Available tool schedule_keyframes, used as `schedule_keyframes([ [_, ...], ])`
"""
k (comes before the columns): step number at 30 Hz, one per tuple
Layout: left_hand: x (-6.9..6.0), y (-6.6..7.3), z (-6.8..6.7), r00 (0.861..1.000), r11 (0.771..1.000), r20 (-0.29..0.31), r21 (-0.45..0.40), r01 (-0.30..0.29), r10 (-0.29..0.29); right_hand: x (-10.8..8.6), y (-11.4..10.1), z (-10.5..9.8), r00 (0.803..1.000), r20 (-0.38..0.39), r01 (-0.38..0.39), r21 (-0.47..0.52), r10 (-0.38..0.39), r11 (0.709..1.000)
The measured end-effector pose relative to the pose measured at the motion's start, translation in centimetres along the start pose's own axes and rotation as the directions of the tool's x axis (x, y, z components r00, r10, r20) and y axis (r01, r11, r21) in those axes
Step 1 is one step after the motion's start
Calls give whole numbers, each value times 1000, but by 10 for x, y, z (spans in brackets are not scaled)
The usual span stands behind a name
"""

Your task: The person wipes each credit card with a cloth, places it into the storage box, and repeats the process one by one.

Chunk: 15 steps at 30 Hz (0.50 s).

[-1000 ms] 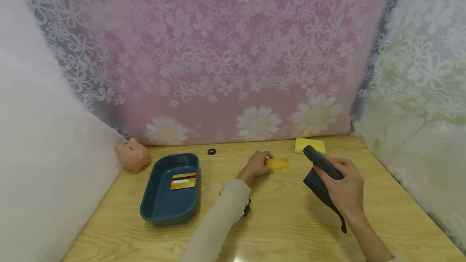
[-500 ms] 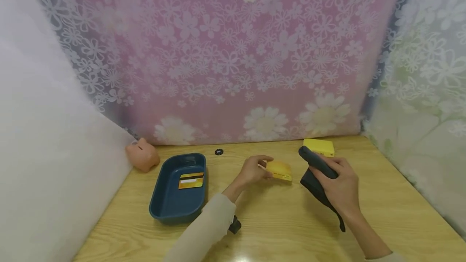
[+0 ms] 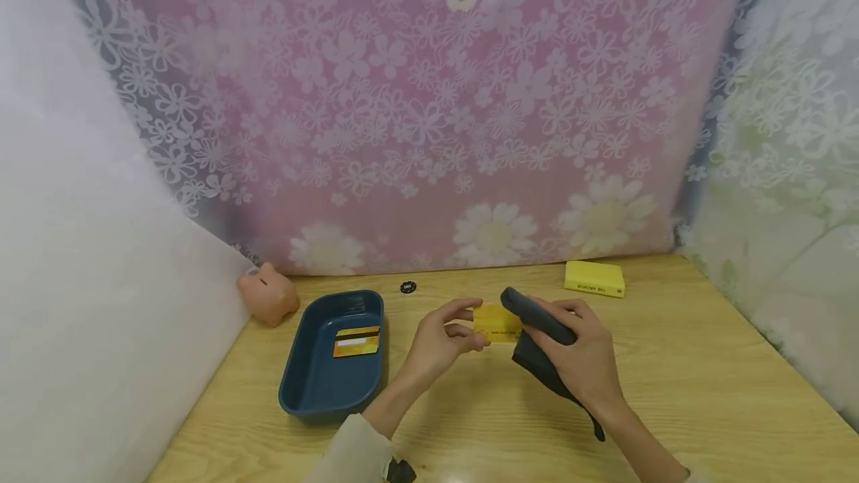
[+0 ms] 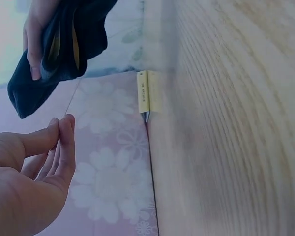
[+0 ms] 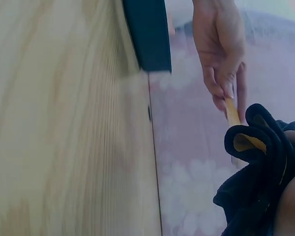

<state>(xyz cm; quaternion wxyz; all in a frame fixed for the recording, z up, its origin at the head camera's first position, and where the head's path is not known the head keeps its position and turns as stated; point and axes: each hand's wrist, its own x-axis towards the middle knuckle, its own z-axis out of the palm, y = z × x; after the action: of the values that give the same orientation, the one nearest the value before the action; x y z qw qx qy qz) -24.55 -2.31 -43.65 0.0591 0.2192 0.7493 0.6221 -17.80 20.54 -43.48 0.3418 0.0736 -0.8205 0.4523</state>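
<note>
Between thumb and fingertips my left hand (image 3: 435, 338) pinches a yellow bank card (image 3: 495, 323) by its left end. The card's right end meets the dark fabric pouch (image 3: 537, 319) and is partly hidden there; I cannot tell whether it is inside. My right hand (image 3: 582, 352) grips this pouch above the table, its folds bulging and a strip hanging down. In the right wrist view the pouch (image 5: 253, 162) shows a tan-yellow inside, and the card (image 5: 232, 112) reaches its folded edge from the left hand (image 5: 221, 54).
A blue tray (image 3: 288, 364) on the left holds another yellow card (image 3: 356, 341), stripe side up. Behind it sit a pink piggy bank (image 3: 268, 295) and a black poker chip (image 3: 408, 287). A small yellow box (image 3: 594, 279) lies near the back curtain (image 3: 416, 133).
My left hand has lifted the card off the table and drawn it nearer. The right hand has moved left with the pouch, so card and pouch now meet.
</note>
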Motion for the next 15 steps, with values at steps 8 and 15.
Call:
schedule_keyframes([
  [8,-26,12,-11,999,991,41,-130,-26,32,-14,-36,32,992,92,73,90,-81,993],
  [15,-34,15,-9,993,981,-35,-157,-117,113,-20,-61,48,990,85,111,-14,-109,994],
])
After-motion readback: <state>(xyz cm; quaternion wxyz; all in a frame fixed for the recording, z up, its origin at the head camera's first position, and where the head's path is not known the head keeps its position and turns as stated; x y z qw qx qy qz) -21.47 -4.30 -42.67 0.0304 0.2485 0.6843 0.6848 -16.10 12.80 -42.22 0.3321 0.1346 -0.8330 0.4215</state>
